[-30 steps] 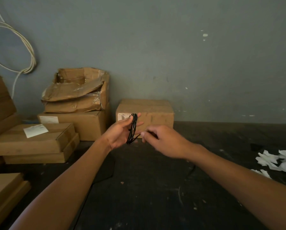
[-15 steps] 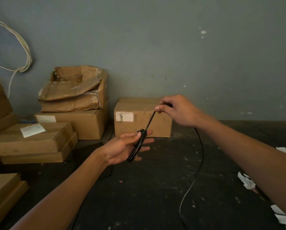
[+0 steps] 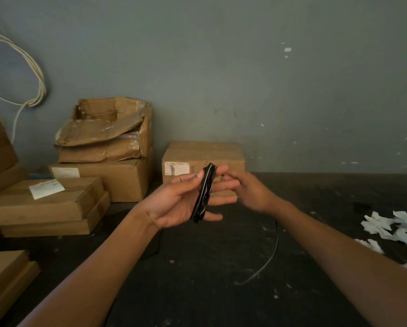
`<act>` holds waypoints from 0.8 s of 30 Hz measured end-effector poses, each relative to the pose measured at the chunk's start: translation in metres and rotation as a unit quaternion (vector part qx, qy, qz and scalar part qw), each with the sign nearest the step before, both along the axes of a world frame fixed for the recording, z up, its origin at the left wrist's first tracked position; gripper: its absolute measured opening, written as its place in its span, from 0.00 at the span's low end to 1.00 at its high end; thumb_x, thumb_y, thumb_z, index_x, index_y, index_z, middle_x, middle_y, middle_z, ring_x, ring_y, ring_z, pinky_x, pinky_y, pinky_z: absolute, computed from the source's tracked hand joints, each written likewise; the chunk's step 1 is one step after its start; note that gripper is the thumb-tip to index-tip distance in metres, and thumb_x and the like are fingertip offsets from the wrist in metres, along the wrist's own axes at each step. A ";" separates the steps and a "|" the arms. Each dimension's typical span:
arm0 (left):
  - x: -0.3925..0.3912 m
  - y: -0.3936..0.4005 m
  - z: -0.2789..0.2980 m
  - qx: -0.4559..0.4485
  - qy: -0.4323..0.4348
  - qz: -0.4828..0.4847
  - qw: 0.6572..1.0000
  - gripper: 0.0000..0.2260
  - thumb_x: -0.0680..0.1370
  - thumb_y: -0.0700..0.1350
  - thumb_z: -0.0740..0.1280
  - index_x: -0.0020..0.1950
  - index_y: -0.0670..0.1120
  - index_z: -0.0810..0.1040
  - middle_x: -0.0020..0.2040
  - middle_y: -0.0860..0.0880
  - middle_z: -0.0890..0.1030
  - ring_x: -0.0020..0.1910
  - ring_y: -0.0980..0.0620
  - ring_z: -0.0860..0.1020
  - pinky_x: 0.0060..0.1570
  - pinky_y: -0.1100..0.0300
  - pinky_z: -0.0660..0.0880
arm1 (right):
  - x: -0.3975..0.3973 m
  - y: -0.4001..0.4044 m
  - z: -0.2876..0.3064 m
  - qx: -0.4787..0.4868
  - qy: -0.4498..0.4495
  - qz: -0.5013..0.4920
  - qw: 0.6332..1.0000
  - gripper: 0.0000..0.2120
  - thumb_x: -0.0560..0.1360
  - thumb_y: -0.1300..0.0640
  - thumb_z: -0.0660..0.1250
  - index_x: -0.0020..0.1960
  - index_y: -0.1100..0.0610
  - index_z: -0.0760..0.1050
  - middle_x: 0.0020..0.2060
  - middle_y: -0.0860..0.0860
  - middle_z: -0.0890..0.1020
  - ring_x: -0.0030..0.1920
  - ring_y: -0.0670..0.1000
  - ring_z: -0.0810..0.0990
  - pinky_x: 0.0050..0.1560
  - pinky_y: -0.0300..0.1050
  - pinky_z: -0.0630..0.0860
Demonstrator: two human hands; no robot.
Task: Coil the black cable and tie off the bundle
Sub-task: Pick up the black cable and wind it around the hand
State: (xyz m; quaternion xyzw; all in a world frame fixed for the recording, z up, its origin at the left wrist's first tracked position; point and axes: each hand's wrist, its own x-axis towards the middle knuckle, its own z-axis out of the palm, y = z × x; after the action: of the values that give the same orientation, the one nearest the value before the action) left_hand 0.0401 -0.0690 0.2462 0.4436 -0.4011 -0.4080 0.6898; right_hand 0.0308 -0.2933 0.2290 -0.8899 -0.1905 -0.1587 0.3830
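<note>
The black cable (image 3: 203, 193) is wound in several loops around the fingers of my left hand (image 3: 178, 204), which is held palm up at the middle of the view. My right hand (image 3: 249, 192) is just right of the coil, behind the left fingertips, pinching the cable's running strand near the top of the coil. A loose length of the cable (image 3: 272, 253) hangs from under my right hand and curves down to the dark floor.
A small cardboard box (image 3: 228, 154) stands against the grey wall behind my hands. More cardboard boxes (image 3: 103, 161) are stacked at the left. White paper scraps (image 3: 391, 230) lie on the dark floor (image 3: 209, 279) at the right. A white cable (image 3: 37, 74) hangs on the wall.
My right hand, which had pulled the strand up and to the right, has come back down to the coil, laying another turn around my left fingers.
</note>
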 end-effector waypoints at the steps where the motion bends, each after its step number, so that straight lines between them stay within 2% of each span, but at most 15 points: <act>1: 0.000 -0.002 0.003 -0.009 0.000 -0.007 1.000 0.23 0.81 0.49 0.60 0.76 0.48 0.65 0.76 0.38 0.64 0.74 0.34 0.62 0.68 0.31 0.61 | 0.001 0.002 -0.014 0.008 0.016 0.006 1.000 0.22 0.80 0.45 0.57 0.58 0.64 0.75 0.52 0.61 0.81 0.57 0.58 0.80 0.58 0.59 0.76; 3: 0.000 -0.006 0.011 -0.031 0.000 -0.018 0.999 0.23 0.81 0.48 0.60 0.76 0.47 0.65 0.77 0.38 0.63 0.74 0.32 0.61 0.66 0.32 0.62 | 0.000 0.012 -0.039 -0.012 0.033 0.013 0.999 0.16 0.82 0.49 0.56 0.59 0.57 0.76 0.54 0.56 0.81 0.58 0.54 0.79 0.60 0.57 0.77; 5: 0.001 -0.011 0.021 -0.043 -0.008 -0.014 0.999 0.22 0.81 0.49 0.58 0.75 0.49 0.67 0.76 0.38 0.63 0.74 0.33 0.62 0.65 0.33 0.62 | -0.010 0.029 -0.053 -0.019 0.071 0.004 0.997 0.10 0.83 0.52 0.55 0.50 0.49 0.75 0.44 0.50 0.79 0.47 0.53 0.79 0.53 0.60 0.78; 7: 0.005 -0.013 0.029 -0.040 -0.011 0.005 0.999 0.21 0.81 0.50 0.56 0.74 0.50 0.67 0.76 0.40 0.65 0.73 0.34 0.64 0.65 0.32 0.64 | -0.019 0.045 -0.061 -0.033 0.098 0.011 0.995 0.11 0.84 0.52 0.54 0.46 0.44 0.72 0.39 0.47 0.76 0.39 0.54 0.77 0.42 0.57 0.76; 10: 0.016 -0.014 0.034 -0.023 -0.013 0.058 0.998 0.21 0.80 0.51 0.55 0.74 0.51 0.68 0.75 0.41 0.68 0.72 0.35 0.67 0.63 0.32 0.66 | -0.030 0.063 -0.061 -0.029 0.124 0.038 0.991 0.11 0.84 0.51 0.53 0.48 0.44 0.72 0.39 0.50 0.77 0.36 0.53 0.75 0.38 0.54 0.75; 13: 0.028 -0.009 0.035 -0.020 -0.004 0.114 0.993 0.20 0.81 0.52 0.55 0.72 0.53 0.71 0.73 0.42 0.71 0.71 0.36 0.70 0.62 0.31 0.68 | -0.040 0.071 -0.055 -0.033 0.140 0.067 0.987 0.11 0.84 0.50 0.52 0.51 0.47 0.73 0.40 0.51 0.76 0.37 0.51 0.75 0.39 0.49 0.74; 16: 0.039 -0.003 0.033 -0.025 0.015 0.169 0.985 0.18 0.82 0.52 0.53 0.69 0.54 0.73 0.71 0.44 0.74 0.69 0.37 0.72 0.64 0.28 0.64 | -0.051 0.076 -0.051 -0.073 0.147 0.088 0.982 0.11 0.84 0.50 0.51 0.53 0.47 0.73 0.45 0.54 0.78 0.44 0.55 0.79 0.46 0.54 0.78; 19: 0.046 -0.001 0.026 -0.007 0.012 0.210 0.978 0.18 0.81 0.53 0.54 0.68 0.56 0.74 0.71 0.45 0.74 0.68 0.38 0.73 0.66 0.28 0.61 | -0.054 0.079 -0.047 -0.079 0.141 0.096 0.982 0.11 0.84 0.48 0.51 0.52 0.44 0.72 0.43 0.58 0.78 0.42 0.58 0.78 0.42 0.56 0.77; 24: 0.055 0.002 0.007 0.012 0.026 0.267 0.963 0.18 0.83 0.54 0.51 0.70 0.58 0.71 0.72 0.48 0.72 0.70 0.39 0.70 0.65 0.29 0.62 | -0.055 0.076 -0.028 -0.128 0.075 0.066 0.987 0.13 0.84 0.47 0.53 0.52 0.48 0.75 0.40 0.49 0.78 0.38 0.44 0.76 0.38 0.44 0.72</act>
State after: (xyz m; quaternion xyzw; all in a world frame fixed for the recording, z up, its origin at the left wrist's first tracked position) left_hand 0.0948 -0.0666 0.2531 0.5323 -0.2448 -0.2249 0.7785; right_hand -0.0246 -0.2177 0.2005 -0.9263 -0.2386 -0.0403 0.2890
